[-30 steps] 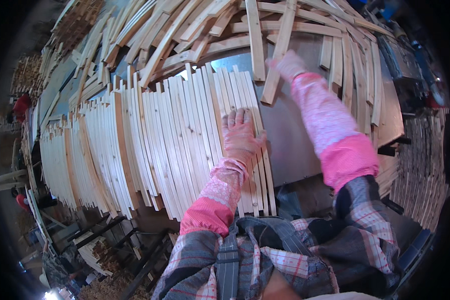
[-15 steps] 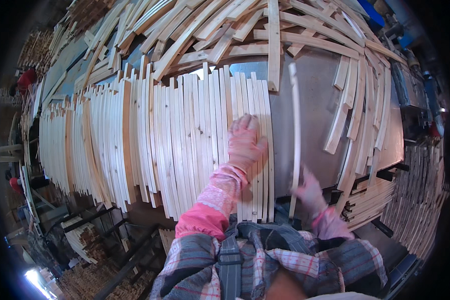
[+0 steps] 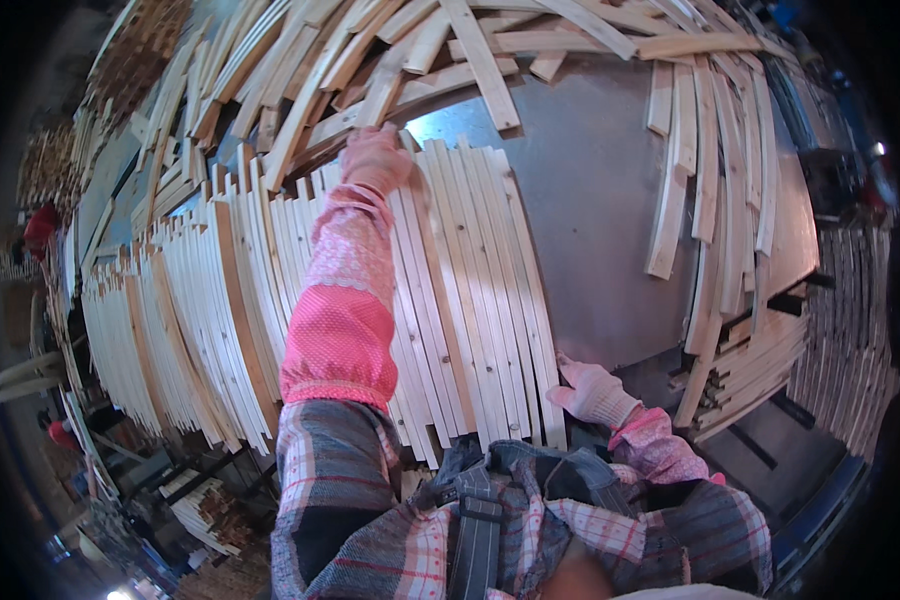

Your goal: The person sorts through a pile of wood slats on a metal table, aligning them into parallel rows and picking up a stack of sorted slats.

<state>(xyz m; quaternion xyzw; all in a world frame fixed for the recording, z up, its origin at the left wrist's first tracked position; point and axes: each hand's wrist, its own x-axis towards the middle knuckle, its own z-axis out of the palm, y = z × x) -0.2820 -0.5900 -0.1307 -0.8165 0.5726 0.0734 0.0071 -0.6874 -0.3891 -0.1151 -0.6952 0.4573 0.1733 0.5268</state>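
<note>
A long row of narrow wooden slats (image 3: 480, 290) lies side by side on a grey metal table (image 3: 610, 200). My left hand (image 3: 375, 160), in a pale pink glove, reaches across to the far ends of the row. Its fingers are curled there, beside the near end of a loose slat (image 3: 382, 95); what they grip is hidden. At the near right corner of the row is my right hand (image 3: 598, 392), also gloved. Its thumb and forefinger are apart, and their tips touch the side of the outermost slat (image 3: 532, 300).
Loose wooden boards (image 3: 320, 80) lie heaped across the far side of the table. More boards (image 3: 705, 170) lie lengthwise at the right. Stacked slats (image 3: 755, 380) sit below the table's right edge, with a dark slatted stack (image 3: 845, 330) beyond.
The separate slat by my right hand now lies against the row's right side. My left hand has moved from atop the row to its far ends. The view has shifted slightly.
</note>
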